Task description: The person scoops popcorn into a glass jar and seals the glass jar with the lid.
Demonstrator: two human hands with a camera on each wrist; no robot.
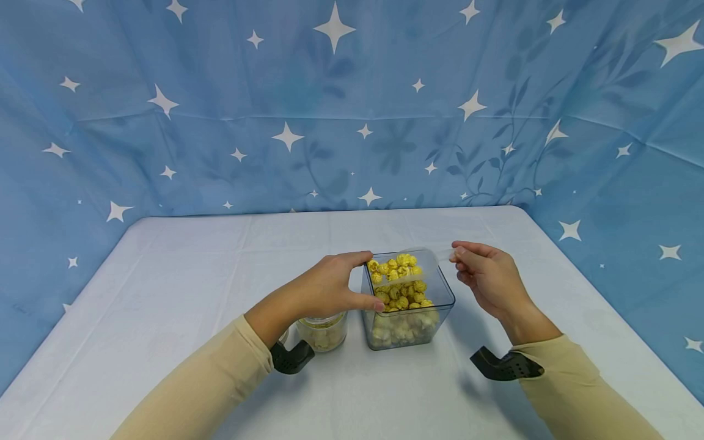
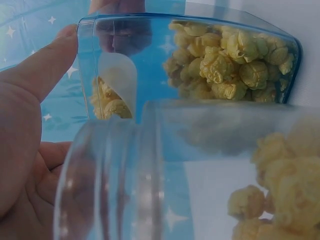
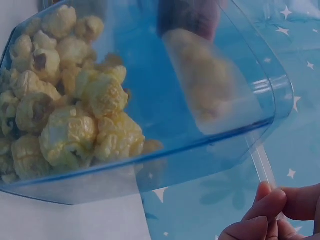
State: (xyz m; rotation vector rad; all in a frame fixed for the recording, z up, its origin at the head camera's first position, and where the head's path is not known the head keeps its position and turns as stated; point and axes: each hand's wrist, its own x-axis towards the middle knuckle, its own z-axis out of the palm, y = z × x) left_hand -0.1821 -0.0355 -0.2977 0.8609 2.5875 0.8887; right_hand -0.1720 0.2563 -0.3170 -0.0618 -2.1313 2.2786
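Note:
A clear square plastic box (image 1: 448,303) stands on the table, partly filled with yellow popcorn (image 1: 404,296). My left hand (image 1: 335,281) holds its left side, the thumb at the near rim and the fingers at the far corner. My right hand (image 1: 486,275) pinches the thin handle of a translucent plastic scoop (image 3: 205,85) at the box's right. The scoop's bowl is inside the box, with popcorn showing through it in the right wrist view. Under my left wrist stands a glass jar (image 1: 321,336) of popcorn, partly hidden by the forearm; it fills the front of the left wrist view.
The edge of another jar (image 1: 283,336) peeks out beside my left sleeve. A white cloth (image 1: 192,275) covers the table, and a blue curtain with white stars (image 1: 330,153) hangs behind and beside it.

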